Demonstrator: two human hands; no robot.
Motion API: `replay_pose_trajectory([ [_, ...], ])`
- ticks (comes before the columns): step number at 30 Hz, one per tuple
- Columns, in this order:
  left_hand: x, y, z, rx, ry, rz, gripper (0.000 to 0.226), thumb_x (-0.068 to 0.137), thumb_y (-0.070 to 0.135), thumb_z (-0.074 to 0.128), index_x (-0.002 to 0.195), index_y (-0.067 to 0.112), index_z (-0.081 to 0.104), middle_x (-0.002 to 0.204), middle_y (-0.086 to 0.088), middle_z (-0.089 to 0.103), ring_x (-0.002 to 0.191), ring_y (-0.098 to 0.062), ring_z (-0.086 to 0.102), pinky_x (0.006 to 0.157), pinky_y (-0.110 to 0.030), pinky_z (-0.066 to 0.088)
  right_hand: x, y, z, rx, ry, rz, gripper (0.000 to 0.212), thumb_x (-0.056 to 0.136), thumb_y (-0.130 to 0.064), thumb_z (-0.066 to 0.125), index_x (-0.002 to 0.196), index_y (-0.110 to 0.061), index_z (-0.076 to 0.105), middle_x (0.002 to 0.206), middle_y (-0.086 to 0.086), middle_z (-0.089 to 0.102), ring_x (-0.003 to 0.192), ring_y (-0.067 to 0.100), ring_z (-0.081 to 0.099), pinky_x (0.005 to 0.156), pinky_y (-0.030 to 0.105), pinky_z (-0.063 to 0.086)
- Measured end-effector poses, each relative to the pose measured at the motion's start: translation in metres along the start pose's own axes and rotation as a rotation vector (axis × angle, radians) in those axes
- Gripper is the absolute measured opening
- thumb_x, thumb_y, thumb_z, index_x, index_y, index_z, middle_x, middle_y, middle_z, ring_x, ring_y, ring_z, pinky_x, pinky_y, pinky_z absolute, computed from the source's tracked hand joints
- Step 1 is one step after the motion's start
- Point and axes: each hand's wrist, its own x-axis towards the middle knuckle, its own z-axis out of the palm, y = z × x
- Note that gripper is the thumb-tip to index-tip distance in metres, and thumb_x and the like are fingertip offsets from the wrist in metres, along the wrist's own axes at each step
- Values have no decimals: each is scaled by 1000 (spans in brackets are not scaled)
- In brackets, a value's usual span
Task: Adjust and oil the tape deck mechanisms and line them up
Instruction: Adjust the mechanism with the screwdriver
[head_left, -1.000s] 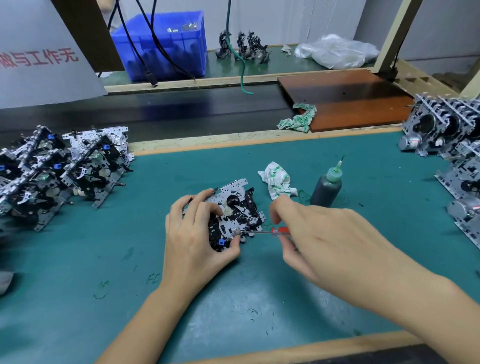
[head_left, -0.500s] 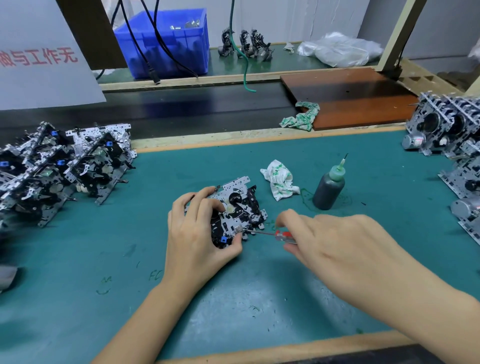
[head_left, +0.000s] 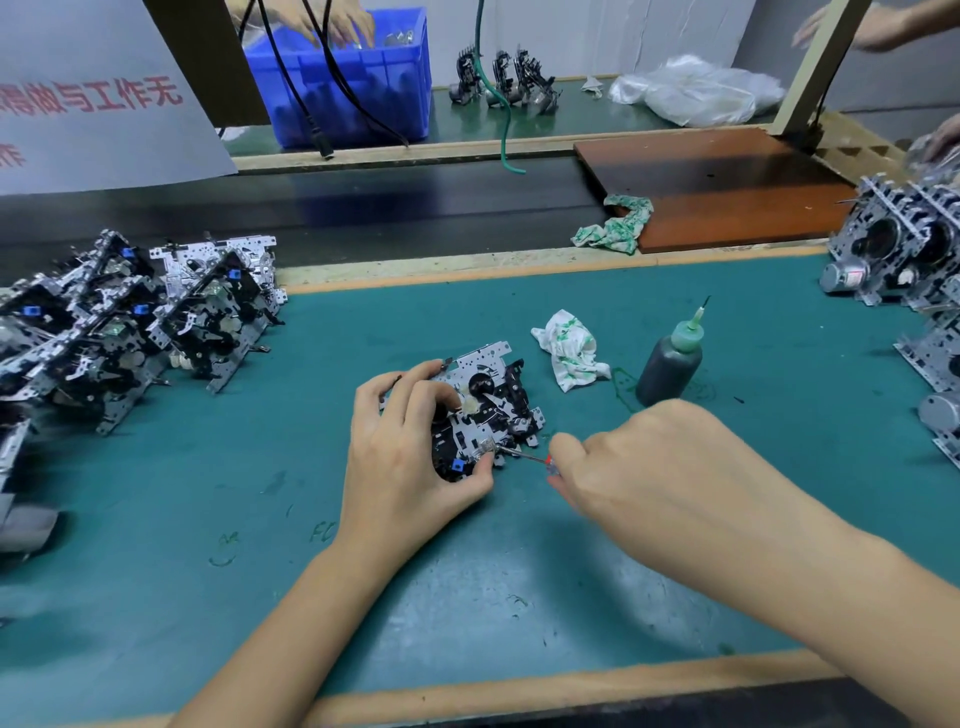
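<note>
A tape deck mechanism (head_left: 491, 395), silver plate with black parts, lies flat on the green mat (head_left: 363, 571) in the middle. My left hand (head_left: 405, 457) grips its left and near side, fingers over the top, thumb under the near edge. My right hand (head_left: 639, 457) holds a small red-handled screwdriver (head_left: 524, 457), whose thin shaft points left into the mechanism's near edge. A dark oil bottle (head_left: 670, 366) with a green nozzle stands upright just right of the mechanism.
Several mechanisms (head_left: 130, 322) stand in rows at the left, more mechanisms (head_left: 914, 260) at the right edge. A crumpled cloth (head_left: 571, 351) lies beside the bottle. Behind the mat run a dark conveyor belt (head_left: 363, 208), a brown board (head_left: 727, 182) and a blue bin (head_left: 353, 73). Other people's hands show at the top.
My right hand has shifted slightly lower and closer to the mechanism with the screwdriver. My left hand keeps its hold. Hands have come into view at the blue bin.
</note>
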Motion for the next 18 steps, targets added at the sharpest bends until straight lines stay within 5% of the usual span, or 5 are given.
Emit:
replay_pose_trajectory([
  [6, -2, -1, -1, -13, -1, 9, 49, 57, 27, 84, 92, 6, 57, 114, -5, 62, 103, -26, 45, 91, -31, 39, 4, -19, -3, 165, 47, 39, 74, 23, -23, 93, 55, -22, 26, 29, -4, 35, 22, 16, 33, 47, 15, 5],
  [11, 0, 1, -1, -15, -8, -20, 47, 65, 40, 64, 95, 5, 56, 112, -3, 62, 101, -29, 48, 88, -37, 45, 6, -11, -10, 221, 0, 137, 72, 27, -19, 93, 53, -21, 26, 31, 1, 38, 23, 19, 34, 60, 16, -6],
  [16, -1, 0, 0, -13, 18, 0, 43, 63, 36, 69, 92, 6, 56, 113, -4, 62, 101, -29, 48, 88, -35, 42, 8, -13, -22, 276, -125, 230, 63, 55, -25, 87, 52, -20, 25, 36, 2, 27, 33, 28, 22, 52, 18, -5],
  [18, -1, 0, -1, -11, 24, 7, 43, 64, 39, 63, 92, 6, 56, 113, -4, 62, 100, -28, 47, 88, -34, 42, 10, -16, -20, 279, -157, 252, 51, 86, -34, 62, 56, -17, 24, 51, 0, 21, 43, 21, 20, 45, 24, 2],
])
